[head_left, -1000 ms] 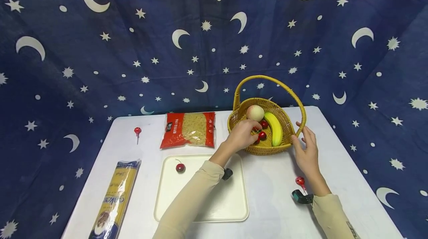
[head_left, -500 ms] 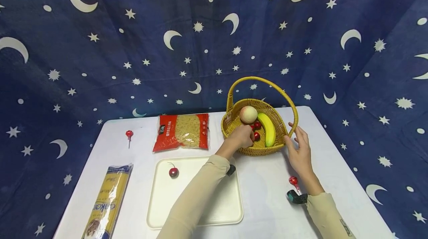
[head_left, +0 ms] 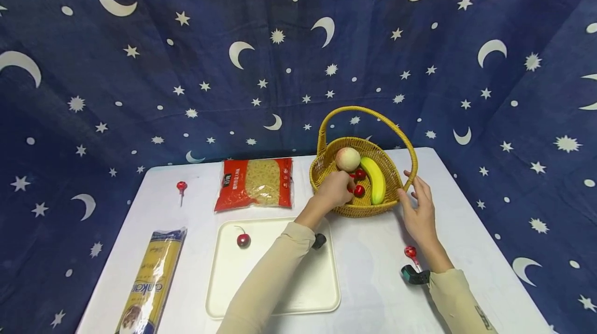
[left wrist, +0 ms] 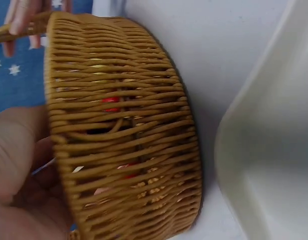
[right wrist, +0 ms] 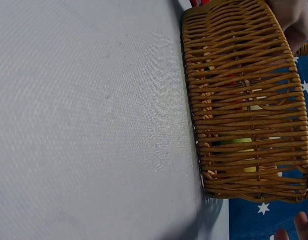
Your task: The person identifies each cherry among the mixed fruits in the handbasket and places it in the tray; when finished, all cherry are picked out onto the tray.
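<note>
A yellow wicker basket (head_left: 359, 211) stands at the back right with a peach (head_left: 347, 159), a banana (head_left: 374, 181) and several cherries (head_left: 359, 191) in it. My left hand (head_left: 332, 191) reaches over its near left rim, fingers curled down, with a bit of red showing at the fingertips where they pinch a cherry. The basket's weave partly hides those fingers in the left wrist view. At the basket's right side my right hand (head_left: 420, 214) holds the foot of the arched handle (head_left: 411, 157) between thumb and fingers.
A cream tray (head_left: 322, 305) with one stemmed cherry (head_left: 243, 240) lies under my left forearm. Behind it is a red pasta bag (head_left: 254, 183). A long yellow pasta pack (head_left: 151, 282) and a lollipop (head_left: 181, 186) lie left; another lollipop (head_left: 411, 252) lies by my right wrist.
My left fingers have curled in from a looser reach among the cherries and moved slightly down-left. My right hand stays at the handle. The whole head view has shifted slightly.
</note>
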Demonstrator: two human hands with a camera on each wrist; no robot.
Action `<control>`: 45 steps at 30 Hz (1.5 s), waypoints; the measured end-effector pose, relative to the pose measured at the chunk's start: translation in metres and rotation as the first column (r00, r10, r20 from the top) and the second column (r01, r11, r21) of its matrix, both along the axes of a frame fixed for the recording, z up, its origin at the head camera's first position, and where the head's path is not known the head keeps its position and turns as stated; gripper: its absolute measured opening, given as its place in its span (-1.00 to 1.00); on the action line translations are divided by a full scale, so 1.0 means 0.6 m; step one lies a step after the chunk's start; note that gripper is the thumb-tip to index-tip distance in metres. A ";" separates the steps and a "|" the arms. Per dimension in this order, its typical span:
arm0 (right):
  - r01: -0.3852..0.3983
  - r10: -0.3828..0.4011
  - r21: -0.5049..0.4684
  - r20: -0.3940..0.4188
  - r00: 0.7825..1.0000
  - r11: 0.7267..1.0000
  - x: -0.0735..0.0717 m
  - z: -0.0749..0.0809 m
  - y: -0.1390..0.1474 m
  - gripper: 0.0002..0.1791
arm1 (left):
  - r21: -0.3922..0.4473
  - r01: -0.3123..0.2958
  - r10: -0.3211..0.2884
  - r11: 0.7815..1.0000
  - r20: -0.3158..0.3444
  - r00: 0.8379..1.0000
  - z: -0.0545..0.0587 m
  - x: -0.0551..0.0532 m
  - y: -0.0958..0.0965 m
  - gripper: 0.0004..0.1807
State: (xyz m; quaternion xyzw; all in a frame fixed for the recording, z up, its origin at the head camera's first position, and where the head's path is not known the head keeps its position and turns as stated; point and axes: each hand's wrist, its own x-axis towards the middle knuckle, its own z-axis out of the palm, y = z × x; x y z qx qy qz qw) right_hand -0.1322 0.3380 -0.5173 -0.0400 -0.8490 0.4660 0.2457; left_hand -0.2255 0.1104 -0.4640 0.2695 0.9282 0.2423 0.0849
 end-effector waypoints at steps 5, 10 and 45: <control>0.005 -0.005 0.006 0.020 1.000 1.000 -0.002 0.001 -0.003 -0.43 | 0.158 -0.053 0.066 0.986 -0.078 0.995 0.015 0.034 -0.041 -0.79; 0.018 -0.018 -0.001 0.020 1.000 1.000 -0.003 0.004 -0.002 -0.43 | 0.312 -0.069 0.120 0.948 -0.148 0.982 0.033 0.059 -0.082 -0.80; 0.019 -0.018 -0.024 0.045 0.999 1.000 0.002 0.009 -0.007 -0.41 | 0.401 -0.318 0.435 0.859 -0.242 0.867 -0.002 0.178 -0.288 -0.80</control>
